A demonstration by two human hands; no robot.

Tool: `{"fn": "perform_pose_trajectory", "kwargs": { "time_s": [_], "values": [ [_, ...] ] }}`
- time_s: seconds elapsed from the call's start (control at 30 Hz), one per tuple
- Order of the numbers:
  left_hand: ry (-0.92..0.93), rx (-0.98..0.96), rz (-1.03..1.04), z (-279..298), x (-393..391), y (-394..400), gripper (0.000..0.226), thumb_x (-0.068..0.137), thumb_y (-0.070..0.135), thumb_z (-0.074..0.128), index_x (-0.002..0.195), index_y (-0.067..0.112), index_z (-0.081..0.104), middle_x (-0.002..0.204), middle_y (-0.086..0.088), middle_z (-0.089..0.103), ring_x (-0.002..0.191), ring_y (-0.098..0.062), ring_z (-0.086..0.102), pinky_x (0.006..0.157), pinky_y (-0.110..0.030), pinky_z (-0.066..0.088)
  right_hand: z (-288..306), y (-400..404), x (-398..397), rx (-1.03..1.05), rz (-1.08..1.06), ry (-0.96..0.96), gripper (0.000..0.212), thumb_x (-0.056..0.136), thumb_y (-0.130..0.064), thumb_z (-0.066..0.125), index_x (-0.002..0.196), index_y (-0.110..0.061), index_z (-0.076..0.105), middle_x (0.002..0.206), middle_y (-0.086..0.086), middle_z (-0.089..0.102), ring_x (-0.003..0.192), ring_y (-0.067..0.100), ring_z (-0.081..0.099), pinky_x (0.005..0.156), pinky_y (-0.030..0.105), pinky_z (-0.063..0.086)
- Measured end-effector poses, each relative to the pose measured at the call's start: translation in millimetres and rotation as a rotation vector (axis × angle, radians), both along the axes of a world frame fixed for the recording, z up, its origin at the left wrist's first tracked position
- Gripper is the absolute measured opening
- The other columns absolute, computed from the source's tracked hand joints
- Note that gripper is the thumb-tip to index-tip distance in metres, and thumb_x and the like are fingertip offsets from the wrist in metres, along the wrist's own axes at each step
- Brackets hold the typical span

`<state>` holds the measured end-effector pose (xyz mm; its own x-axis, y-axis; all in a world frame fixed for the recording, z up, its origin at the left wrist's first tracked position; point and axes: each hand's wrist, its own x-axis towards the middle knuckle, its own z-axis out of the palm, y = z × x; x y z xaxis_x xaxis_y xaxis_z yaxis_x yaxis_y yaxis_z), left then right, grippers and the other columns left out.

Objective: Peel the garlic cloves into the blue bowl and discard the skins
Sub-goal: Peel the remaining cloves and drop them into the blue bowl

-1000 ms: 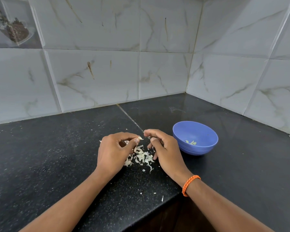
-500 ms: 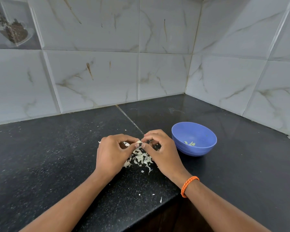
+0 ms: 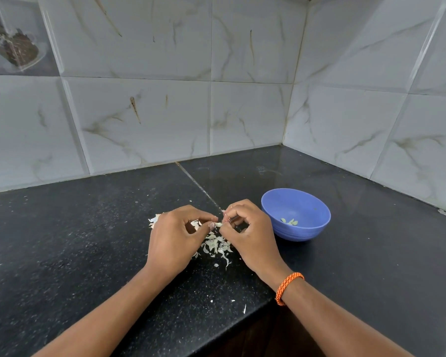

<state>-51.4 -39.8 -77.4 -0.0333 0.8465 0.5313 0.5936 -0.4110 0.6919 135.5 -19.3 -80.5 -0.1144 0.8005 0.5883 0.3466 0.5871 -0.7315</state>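
Blue and round, the bowl sits on the black table just right of our hands, with a few pale peeled pieces at its bottom. Between the two hands we pinch one small whitish garlic clove, the left hand and the right hand both curling their fingers tight on it. Loose papery skins lie scattered on the table directly under the hands.
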Motion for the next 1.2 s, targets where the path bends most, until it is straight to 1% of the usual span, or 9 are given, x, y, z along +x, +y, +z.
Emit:
{"fn": "perform_pose_trajectory", "kwargs": {
  "time_s": [0.17,0.27,0.33,0.47,0.6,0.77,0.93,1.1,1.2],
  "values": [
    [-0.009,0.018,0.044,4.5,2.1,-4.1,0.014,0.092,0.028,0.085,0.092,0.042,0.083,0.090,0.027,0.076,0.058,-0.008,0.055,0.058,-0.024,0.039,-1.9,-0.5,0.7,0.030,-0.025,0.025,0.014,0.083,-0.001,0.077,0.081,-0.014,0.070,0.091,-0.009,0.067,0.079,0.018,0.066,0.064,0.019,0.050],
    [-0.030,0.006,0.027,7.8,5.8,-8.0,0.013,0.091,0.028,0.085,0.086,0.040,0.082,0.082,0.024,0.076,0.053,-0.005,0.055,0.055,-0.024,0.039,-3.1,-2.4,0.8,0.030,-0.050,0.047,0.013,0.086,-0.004,0.076,0.083,-0.016,0.073,0.083,-0.009,0.072,0.076,0.018,0.069,0.061,0.030,0.056],
    [-0.044,-0.013,0.011,8.4,8.1,-9.8,0.011,0.092,0.030,0.085,0.087,0.040,0.082,0.078,0.022,0.076,0.048,-0.008,0.056,0.050,-0.029,0.043,-3.1,-3.3,0.1,0.026,-0.045,0.039,0.011,0.089,-0.007,0.076,0.084,-0.017,0.073,0.077,-0.010,0.073,0.072,0.018,0.071,0.060,0.035,0.058],
    [-0.098,-0.051,0.012,8.8,8.2,-11.7,0.009,0.093,0.030,0.084,0.088,0.038,0.085,0.063,0.011,0.075,0.044,-0.018,0.065,0.052,-0.042,0.057,-2.9,-4.6,-2.1,0.079,-0.044,-0.017,0.011,0.088,-0.009,0.078,0.082,-0.016,0.071,0.074,-0.011,0.070,0.069,0.017,0.068,0.057,0.034,0.055],
    [-0.123,-0.079,0.006,10.1,12.5,-15.9,0.010,0.094,0.021,0.082,0.093,0.029,0.087,0.060,0.020,0.072,0.040,-0.003,0.060,0.049,-0.019,0.045,-4.6,-2.9,-2.5,0.101,-0.051,-0.036,0.012,0.087,-0.008,0.077,0.082,-0.016,0.070,0.073,-0.011,0.069,0.067,0.018,0.067,0.057,0.042,0.055],
    [-0.140,-0.084,-0.051,8.6,10.7,-13.8,0.013,0.094,0.021,0.081,0.091,0.033,0.084,0.077,0.011,0.080,0.053,-0.015,0.072,0.059,-0.042,0.061,-3.5,-3.8,-2.2,0.116,-0.045,-0.059,0.014,0.087,-0.012,0.079,0.081,-0.017,0.067,0.071,-0.011,0.065,0.063,0.017,0.062,0.052,0.035,0.051],
    [-0.313,-0.132,-0.152,8.6,8.4,-10.9,0.005,0.094,0.016,0.084,0.092,0.021,0.082,0.082,-0.003,0.079,0.054,-0.028,0.072,0.058,-0.036,0.052,-2.7,-6.8,-2.7,0.192,-0.073,-0.099,0.012,0.092,-0.031,0.068,0.087,-0.020,0.066,0.080,-0.014,0.064,0.069,0.015,0.064,0.055,0.035,0.052],
    [-0.420,-0.135,-0.181,12.0,7.8,-11.4,0.007,0.092,0.010,0.085,0.095,0.015,0.081,0.094,-0.001,0.079,0.054,-0.028,0.071,0.050,-0.022,0.048,-6.4,-4.8,-2.4,0.235,-0.147,-0.150,0.004,0.094,-0.021,0.069,0.095,-0.024,0.071,0.088,-0.014,0.067,0.074,0.013,0.065,0.059,0.040,0.054],
    [-0.418,-0.186,-0.182,12.6,7.6,-11.8,0.019,0.093,0.014,0.084,0.108,0.024,0.081,0.099,-0.001,0.082,0.059,-0.033,0.075,0.049,-0.027,0.050,-5.0,-6.2,-2.1,0.264,-0.182,-0.140,0.008,0.094,-0.017,0.071,0.098,-0.023,0.073,0.102,-0.013,0.072,0.082,0.012,0.068,0.065,0.039,0.057]
  ]
}}
